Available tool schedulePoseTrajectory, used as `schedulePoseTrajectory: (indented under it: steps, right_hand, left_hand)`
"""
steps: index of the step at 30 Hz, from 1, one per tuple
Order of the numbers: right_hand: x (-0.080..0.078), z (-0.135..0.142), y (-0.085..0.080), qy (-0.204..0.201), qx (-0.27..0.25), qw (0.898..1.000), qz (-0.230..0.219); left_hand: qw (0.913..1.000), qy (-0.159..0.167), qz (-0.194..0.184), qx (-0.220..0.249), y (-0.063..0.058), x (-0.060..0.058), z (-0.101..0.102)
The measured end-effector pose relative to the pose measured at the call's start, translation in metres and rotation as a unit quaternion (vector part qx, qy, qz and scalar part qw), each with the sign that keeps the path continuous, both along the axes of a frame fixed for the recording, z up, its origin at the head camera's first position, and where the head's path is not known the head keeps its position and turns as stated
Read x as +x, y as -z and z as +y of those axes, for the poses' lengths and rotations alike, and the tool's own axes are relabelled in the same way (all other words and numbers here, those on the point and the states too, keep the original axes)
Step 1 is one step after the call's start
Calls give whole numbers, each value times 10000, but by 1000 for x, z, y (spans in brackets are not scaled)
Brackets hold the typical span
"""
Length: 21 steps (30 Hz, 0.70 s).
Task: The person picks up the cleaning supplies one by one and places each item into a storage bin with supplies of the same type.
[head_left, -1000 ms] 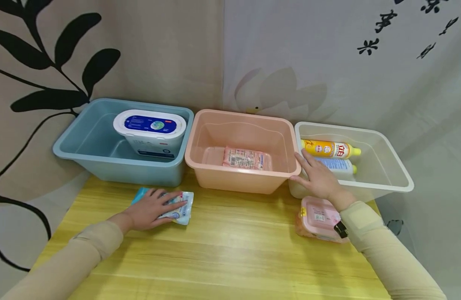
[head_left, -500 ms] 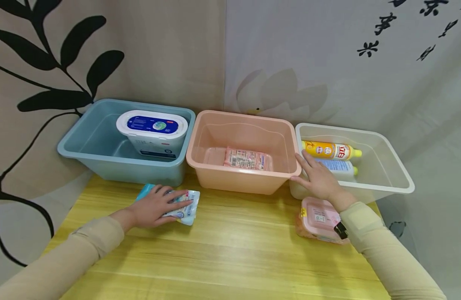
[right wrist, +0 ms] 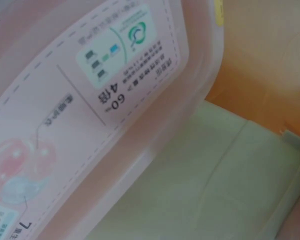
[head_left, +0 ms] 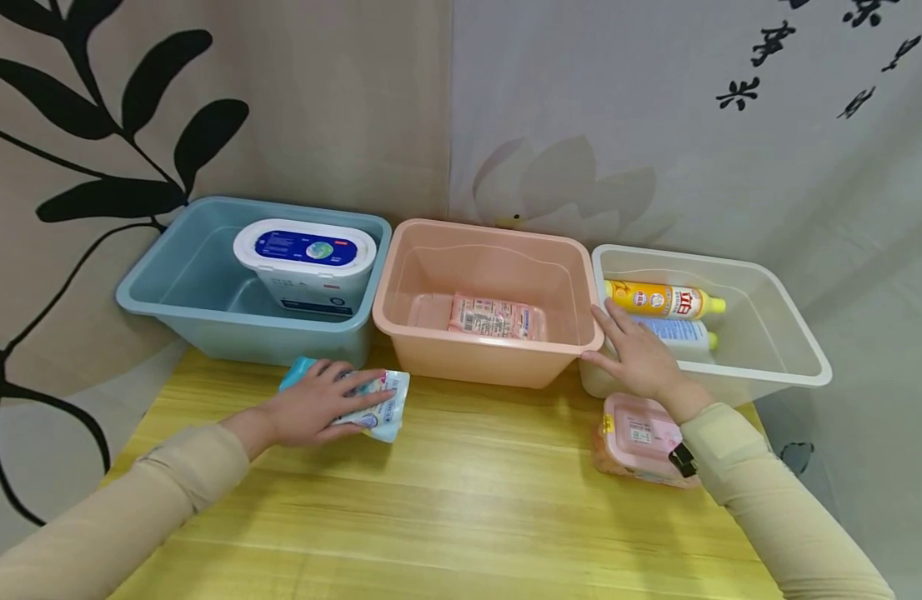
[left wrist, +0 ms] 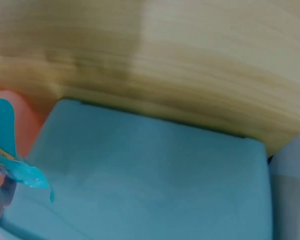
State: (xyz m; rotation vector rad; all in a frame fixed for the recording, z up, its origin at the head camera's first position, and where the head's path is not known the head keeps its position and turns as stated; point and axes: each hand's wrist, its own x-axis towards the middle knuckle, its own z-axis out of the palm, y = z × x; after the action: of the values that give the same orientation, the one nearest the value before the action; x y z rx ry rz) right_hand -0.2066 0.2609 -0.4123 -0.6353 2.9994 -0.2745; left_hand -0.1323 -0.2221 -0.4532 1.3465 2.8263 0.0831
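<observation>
Pouch [head_left: 389, 408] in head view: L hand [head_left: 311, 408] grips it from above, over tabletop [head_left: 461, 500], just in front of blue bin [head_left: 258, 337]. R hand [head_left: 641, 358] has fingers spread, holding nothing, at adjoining rims of peach bin [head_left: 476, 362] & white bin [head_left: 769, 329]. White tub [head_left: 311, 250] stands in blue bin, pink pack [head_left: 493, 317] in peach, yellow bottle [head_left: 659, 299] & white bottle [head_left: 674, 332] in white. Pink box [head_left: 641, 432] sits nr R wrist. L wrist view: pouch's blue end at L edge, blue bin wall mid-pic. R wrist view: pink box's printed lid close up, white bin beyond.
</observation>
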Motion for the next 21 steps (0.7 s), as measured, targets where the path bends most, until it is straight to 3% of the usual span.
schedulePoseTrajectory:
  steps: [13,21]
  right_hand:
    - [0,-1,-3,-49,-48,9999,78]
    - [2,-1,-2,-82,-215,9996,191]
  left_hand:
    - [9989,-264,-355,-165,-35,0,17]
    - [9995,-195,-214,-145,-49,-1,19]
